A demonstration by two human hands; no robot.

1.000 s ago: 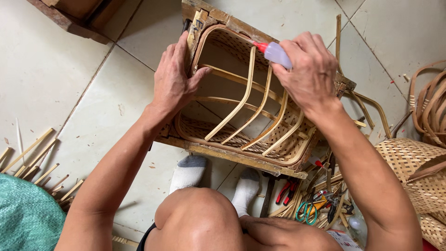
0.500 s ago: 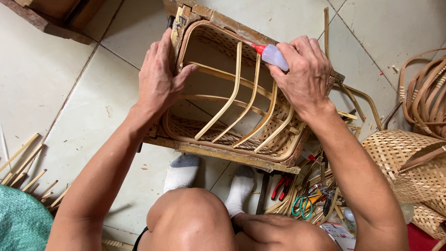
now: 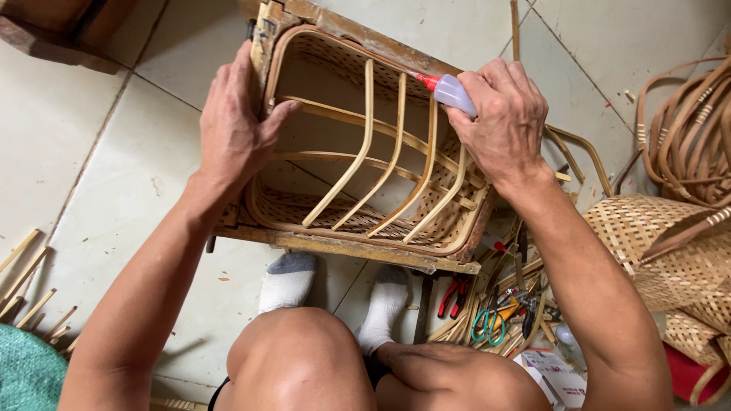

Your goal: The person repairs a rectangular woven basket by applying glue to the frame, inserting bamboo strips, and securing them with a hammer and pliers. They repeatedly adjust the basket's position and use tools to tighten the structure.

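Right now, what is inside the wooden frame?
Inside the wooden frame sits a woven rattan basket with bent ribs. The left hand covers part of its rim; the basket's underside is hidden.

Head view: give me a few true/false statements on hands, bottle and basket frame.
1. The right hand holds a small squeeze bottle with a red tip. True.
2. The bottle's tip points at the floor tiles. False: it points at the far top rim of the woven basket.
3. The left hand rests on the basket's left side, thumb hooked inside the rim. True.
4. The basket sits inside a wooden frame. True.
5. The scissors are in the left hand. False: they lie on the floor among tools near the right forearm.
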